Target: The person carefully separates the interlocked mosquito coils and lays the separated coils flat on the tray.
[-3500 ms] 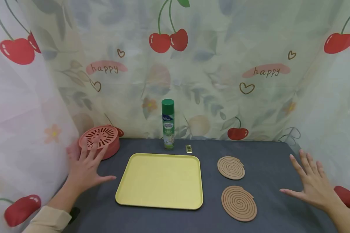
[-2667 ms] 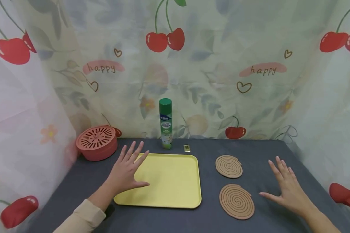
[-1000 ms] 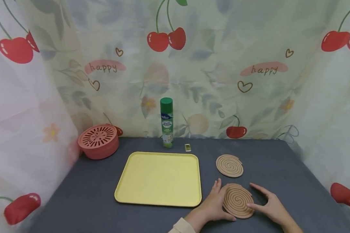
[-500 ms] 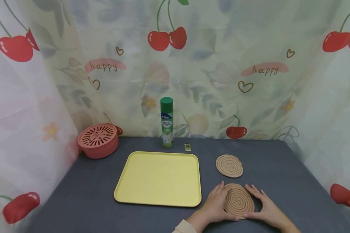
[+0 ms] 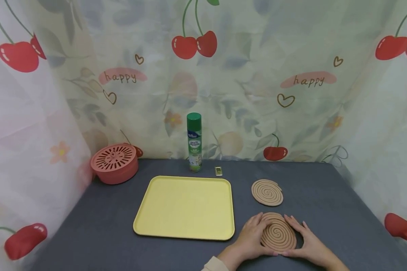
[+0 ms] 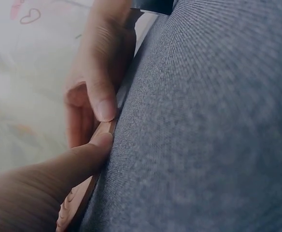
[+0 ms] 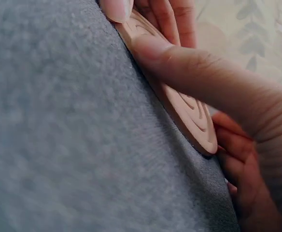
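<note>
One near coil [image 5: 278, 234] lay on the table [image 5: 101, 214], we saw from the head, gripped between left hand [image 5: 250, 238] and right hand [image 5: 311, 243], seemingly not yet lifted; the far coil [image 5: 267, 192] sat untouched. At the left wrist we saw woven cloth [image 6: 204, 135]; at the right, the near coil's smooth grooves.

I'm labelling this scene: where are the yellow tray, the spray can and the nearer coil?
Yellow tray [image 5: 184, 207]: head view, bare middle.
Spray can [image 5: 195, 145]: head view, label.
Nearer coil [image 5: 277, 234]: head view, centre of the spiral.
</note>
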`<state>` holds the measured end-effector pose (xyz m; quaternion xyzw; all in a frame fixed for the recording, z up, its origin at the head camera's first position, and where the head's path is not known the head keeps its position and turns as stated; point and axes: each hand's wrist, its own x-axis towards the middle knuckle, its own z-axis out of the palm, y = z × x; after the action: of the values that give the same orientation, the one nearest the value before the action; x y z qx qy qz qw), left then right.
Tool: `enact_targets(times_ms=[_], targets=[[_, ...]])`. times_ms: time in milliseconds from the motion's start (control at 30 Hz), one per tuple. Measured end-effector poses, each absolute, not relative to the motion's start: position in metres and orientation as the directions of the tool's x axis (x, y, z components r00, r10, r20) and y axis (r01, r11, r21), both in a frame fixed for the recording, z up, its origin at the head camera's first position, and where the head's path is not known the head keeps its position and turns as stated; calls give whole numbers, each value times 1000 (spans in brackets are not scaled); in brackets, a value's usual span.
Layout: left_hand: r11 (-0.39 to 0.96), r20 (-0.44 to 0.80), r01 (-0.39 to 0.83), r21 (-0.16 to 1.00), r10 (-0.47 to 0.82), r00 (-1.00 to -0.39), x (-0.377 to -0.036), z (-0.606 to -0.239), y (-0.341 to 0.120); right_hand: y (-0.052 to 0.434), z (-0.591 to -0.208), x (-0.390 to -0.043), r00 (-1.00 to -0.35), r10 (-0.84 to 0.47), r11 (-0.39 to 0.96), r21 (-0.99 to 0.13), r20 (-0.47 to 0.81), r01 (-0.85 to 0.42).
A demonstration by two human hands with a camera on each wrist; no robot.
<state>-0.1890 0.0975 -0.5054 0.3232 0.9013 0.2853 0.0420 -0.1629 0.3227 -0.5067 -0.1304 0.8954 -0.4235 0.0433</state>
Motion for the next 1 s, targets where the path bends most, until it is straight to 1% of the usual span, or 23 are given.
enact_targets(times_ms=[67, 133, 167, 233, 367, 567, 667, 833, 1000], targets=[[613, 115, 557, 561, 608, -785, -188, -506, 97, 321, -506, -161, -967, -253, 627, -760, 9, -171], [599, 121, 553, 578, 608, -784, -187, -505, 97, 319, -505, -160, -973, -231, 631, -761, 4, -153], [593, 123, 551, 588, 608, -785, -187, -505, 97, 318, -504, -160, -974, -225, 622, -767, 21, -160], [584, 130, 548, 599, 604, -786, -186, -504, 97, 315, -503, -160, -980, -199, 566, -813, 29, -139], [574, 133, 534, 620, 594, -793, -185, -501, 97, 311, -501, -161, -988, -150, 381, -921, 23, -79], [554, 139, 523, 648, 589, -796, -183, -498, 96, 307, -498, -162, -998, -47, 193, -981, -32, 22], [556, 147, 543, 630, 601, -785, -183, -495, 92, 304, -496, -162, -998, -38, 99, -994, -59, 55], [583, 129, 555, 593, 611, -781, -182, -485, 83, 299, -494, -160, -995, -48, 20, -996, -83, 82], [596, 86, 497, 630, 583, -808, -177, -473, 75, 295, -491, -158, -992, -60, 6, -994, -113, 113]])
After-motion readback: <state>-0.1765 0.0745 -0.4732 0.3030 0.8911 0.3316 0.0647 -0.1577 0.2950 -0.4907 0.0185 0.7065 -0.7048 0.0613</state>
